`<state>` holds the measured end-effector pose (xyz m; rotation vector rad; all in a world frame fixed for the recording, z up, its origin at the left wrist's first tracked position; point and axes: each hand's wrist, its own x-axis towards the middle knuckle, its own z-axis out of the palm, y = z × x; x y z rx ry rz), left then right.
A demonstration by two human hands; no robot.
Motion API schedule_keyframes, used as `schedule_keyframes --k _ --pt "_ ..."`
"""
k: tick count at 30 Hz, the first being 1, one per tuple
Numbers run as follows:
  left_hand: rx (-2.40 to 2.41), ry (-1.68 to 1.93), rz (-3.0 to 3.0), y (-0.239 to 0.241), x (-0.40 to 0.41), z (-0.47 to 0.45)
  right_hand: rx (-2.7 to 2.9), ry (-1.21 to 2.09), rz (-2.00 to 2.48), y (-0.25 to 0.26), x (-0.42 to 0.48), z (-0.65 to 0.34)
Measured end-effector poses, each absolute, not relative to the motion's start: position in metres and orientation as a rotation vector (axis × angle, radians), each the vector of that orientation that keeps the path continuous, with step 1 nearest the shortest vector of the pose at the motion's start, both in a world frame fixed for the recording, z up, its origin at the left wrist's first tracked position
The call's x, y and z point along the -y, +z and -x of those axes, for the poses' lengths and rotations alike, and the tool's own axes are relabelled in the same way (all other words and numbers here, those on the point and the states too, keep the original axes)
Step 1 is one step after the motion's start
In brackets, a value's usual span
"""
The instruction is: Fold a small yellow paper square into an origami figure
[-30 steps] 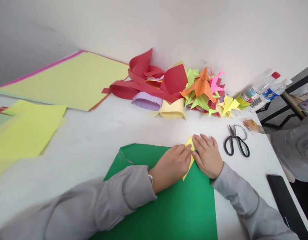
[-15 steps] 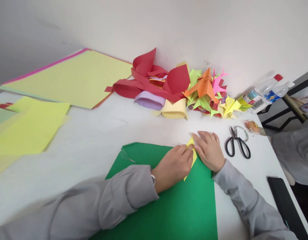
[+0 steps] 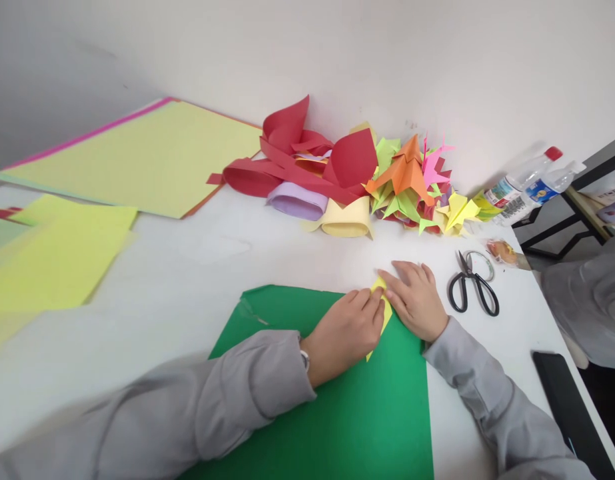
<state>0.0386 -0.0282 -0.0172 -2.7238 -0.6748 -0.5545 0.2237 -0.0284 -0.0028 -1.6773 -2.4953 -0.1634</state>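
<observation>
A narrow, folded strip of yellow paper (image 3: 388,316) lies at a slant near the upper right edge of a green sheet (image 3: 377,420). My left hand (image 3: 344,332) is closed over it, fingers bent and pressed against the paper, covering its middle. From the other side my right hand (image 3: 418,300) grips the upper end, with forefinger and thumb at the paper's tip. The other fingers of that hand are stretched forward. What lies under the left palm is hidden.
Scissors (image 3: 474,283) lie right of my right hand, with a ring of tape (image 3: 488,267) beside them. A black phone-like slab (image 3: 570,407) sits near the right edge. Folded paper shapes (image 3: 407,177), red paper bands (image 3: 287,163) and bottles (image 3: 522,177) line the wall. Yellow sheets (image 3: 62,253) lie left.
My right forefinger has slid slightly left over the paper's tip. The left hand keeps its hold, and the whole view has shifted very little.
</observation>
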Motion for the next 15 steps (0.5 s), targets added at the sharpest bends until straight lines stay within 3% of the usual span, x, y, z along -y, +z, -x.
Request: schedule_keyframes --k 15 --pt "0.672 -0.526 2.707 -0.0161 0.0284 -0.0392 2.439 -0.177 1.705 -0.0032 0.0278 -0.2232"
